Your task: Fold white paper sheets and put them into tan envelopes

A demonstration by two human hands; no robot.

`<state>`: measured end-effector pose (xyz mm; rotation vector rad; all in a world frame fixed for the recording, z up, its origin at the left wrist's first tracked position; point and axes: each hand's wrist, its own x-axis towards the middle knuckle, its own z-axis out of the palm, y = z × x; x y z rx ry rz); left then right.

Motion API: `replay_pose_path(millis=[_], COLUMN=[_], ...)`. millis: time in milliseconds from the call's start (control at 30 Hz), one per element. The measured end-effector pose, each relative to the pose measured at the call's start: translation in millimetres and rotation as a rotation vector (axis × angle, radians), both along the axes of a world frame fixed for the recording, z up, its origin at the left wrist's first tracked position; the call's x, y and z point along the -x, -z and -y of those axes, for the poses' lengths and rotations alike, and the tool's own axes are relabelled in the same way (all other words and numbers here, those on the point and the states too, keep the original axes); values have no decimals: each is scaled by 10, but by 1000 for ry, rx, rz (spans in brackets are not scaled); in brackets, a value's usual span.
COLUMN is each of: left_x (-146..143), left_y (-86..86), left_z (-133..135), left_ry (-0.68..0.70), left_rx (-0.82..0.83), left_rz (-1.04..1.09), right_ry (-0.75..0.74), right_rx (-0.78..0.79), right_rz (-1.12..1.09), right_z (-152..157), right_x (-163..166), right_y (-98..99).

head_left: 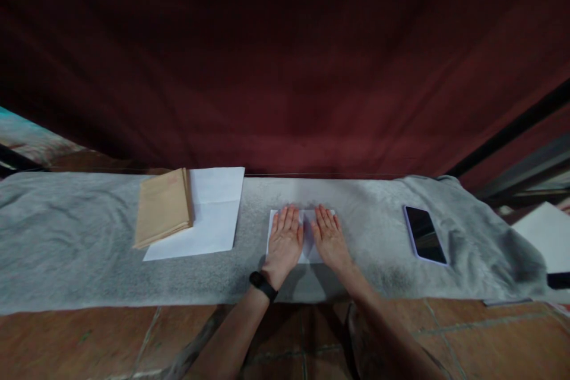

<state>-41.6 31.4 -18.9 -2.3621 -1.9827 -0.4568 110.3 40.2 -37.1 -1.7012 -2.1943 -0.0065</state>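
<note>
A soft grey cloth (71, 234) covers the long worktop (146, 285). Left of the middle, up by the back edge, a small pile of brown paper (162, 208) lies partly on top of a big white sheet (216, 214) with a fold line across it. Next, near the middle of the worktop, between the back and front edges, is a smaller white paper (311, 254). The left hand (285, 240), with a black band (263, 286) on its wrist, lies flat on the paper's left side, fingers straight, gripping nothing. The right hand (329, 241) lies open and flat on the right side, gripping nothing too. Farther along, toward the right end, a phone (425, 235) with a dark screen lies tilted in its light purple case.
</note>
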Motion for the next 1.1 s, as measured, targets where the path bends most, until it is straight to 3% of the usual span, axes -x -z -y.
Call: replay_pose_path(millis=[167, 533, 933, 1100], left_x=[-142, 115, 259, 234], left_y=[114, 197, 102, 91], left_z=[-52, 20, 182, 189], left_ry=[41, -38, -11, -18], left_rx=[88, 30, 53, 65], left_rz=[-11, -16, -48, -43], right_ry=[-97, -25, 40, 41], right_rx=[37, -95, -149, -150], right_rz=[4, 71, 127, 99], right_z=[-22, 14, 96, 158], right_x=[166, -68, -482, -398], right_y=[26, 167, 231, 144])
